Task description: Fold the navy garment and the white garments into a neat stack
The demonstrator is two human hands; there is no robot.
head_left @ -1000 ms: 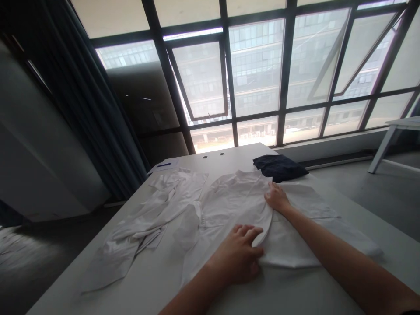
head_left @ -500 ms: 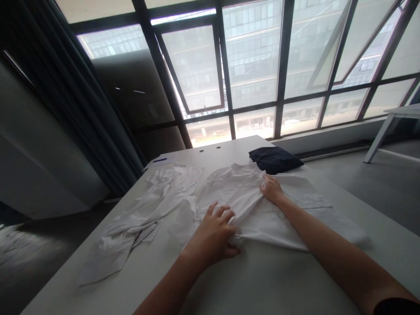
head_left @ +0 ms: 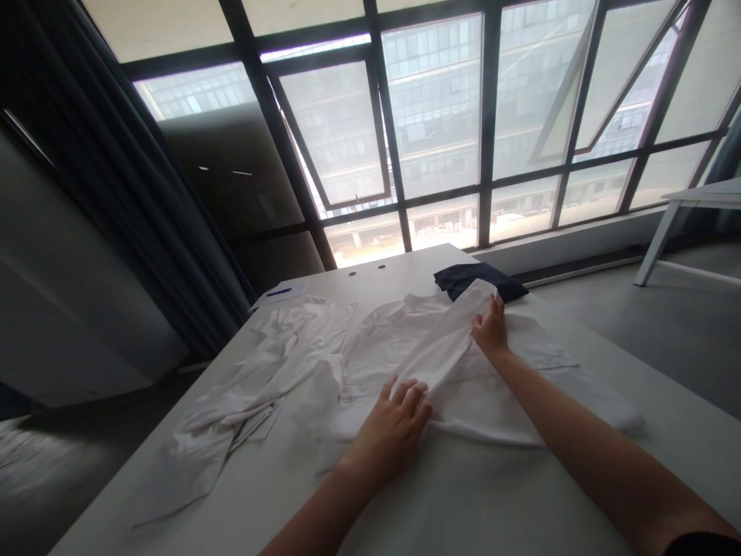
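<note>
A white shirt (head_left: 370, 340) lies spread on the white table (head_left: 434, 502) in front of me. My right hand (head_left: 491, 324) is closed on one edge of it and holds a strip of the cloth raised at the far side. Closer to me, my left hand (head_left: 399, 421) has its fingers curled over the near end of that same strip; its thumb is hidden. The strip runs fairly straight from one hand to the other. To the left lies a second white garment (head_left: 260, 386), loosely crumpled, with one part stretching towards the near left.
Dark folded cloth (head_left: 509, 284) lies at the table's far right, just beyond the shirt. A pen (head_left: 279, 292) rests on paper at the far left corner. Windows (head_left: 434, 100) stand behind the table, a dark curtain (head_left: 139, 185) to the left, and another white table (head_left: 700, 193) at right.
My right hand has risen and moved slightly right, lifting the shirt's edge. My left hand, spread half a second ago, has moved a little right and closed on the cloth.
</note>
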